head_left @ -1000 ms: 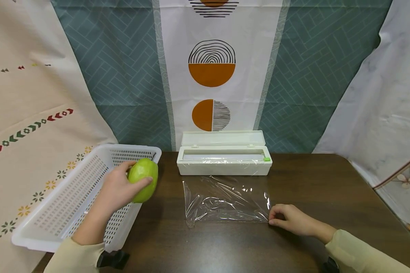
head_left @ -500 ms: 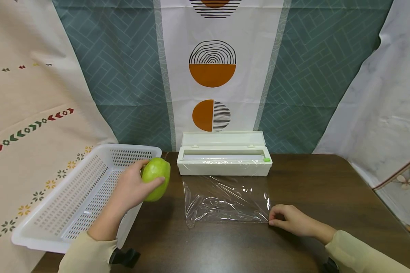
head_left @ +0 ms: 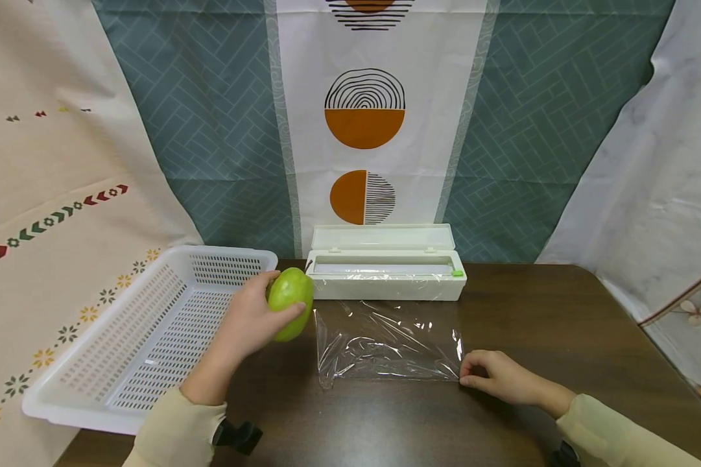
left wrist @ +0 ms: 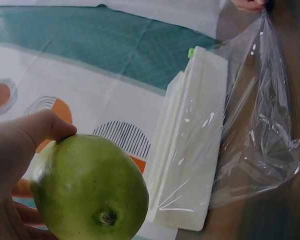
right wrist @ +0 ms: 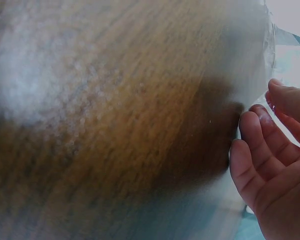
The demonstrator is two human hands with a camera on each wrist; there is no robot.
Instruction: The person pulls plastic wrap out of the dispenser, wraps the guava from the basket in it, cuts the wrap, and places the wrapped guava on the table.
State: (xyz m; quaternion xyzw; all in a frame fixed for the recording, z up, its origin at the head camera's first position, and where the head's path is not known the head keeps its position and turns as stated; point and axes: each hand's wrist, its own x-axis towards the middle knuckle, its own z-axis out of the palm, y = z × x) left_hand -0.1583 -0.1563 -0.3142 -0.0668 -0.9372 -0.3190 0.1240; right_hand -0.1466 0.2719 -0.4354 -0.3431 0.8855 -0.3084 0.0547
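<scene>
My left hand (head_left: 251,319) grips a green pear (head_left: 292,303), holding it up between the basket and the cling film. In the left wrist view the pear (left wrist: 90,190) shows its dark blossom end, with the thumb along its top and the fingers behind it. A clear sheet of cling film (head_left: 388,344) lies crinkled on the table, drawn out from a white dispenser box (head_left: 385,288) with its lid up. At the sheet's near right corner, my right hand (head_left: 502,376) pinches the film between thumb and fingertips.
A white perforated plastic basket (head_left: 87,389) stands on the left. A green slider (head_left: 457,273) sits at the box's right end. Patterned cloths hang behind and at both sides of the dark wooden table (head_left: 350,428).
My left hand has carried the pear rightward from over the basket's edge to near the film's left side. My right hand stays at the film's corner.
</scene>
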